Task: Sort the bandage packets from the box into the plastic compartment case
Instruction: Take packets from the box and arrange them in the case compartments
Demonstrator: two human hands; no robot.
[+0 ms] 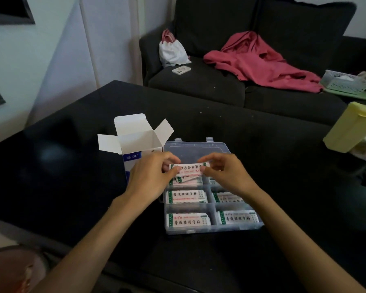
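Packet (pixel 187 167) pinched at both ends, left hand (pixel 151 176) and right hand (pixel 226 174), over compartment case (pixel 211 228) beside opened box (pixel 135 144).

On the dark glossy worktop (pixel 72 166) a clear plastic compartment case (pixel 211 228) lies with its lid (pixel 197 150) open behind it, and an open white-and-blue cardboard box (pixel 135 144) stands touching its far left corner. White printed bandage packets (pixel 187 196) lie in the compartments, and above the far ones the left hand (pixel 151 176) and right hand (pixel 228 173) hold one packet (pixel 188 167) by its ends. A pale yellow plastic container (pixel 351 129) lies at the worktop's right edge, and behind the worktop a dark fabric sofa (pixel 199 81) carries a white drawstring bag (pixel 172 50) and white phone (pixel 181 70) to the left of a crumpled red garment (pixel 262 62).
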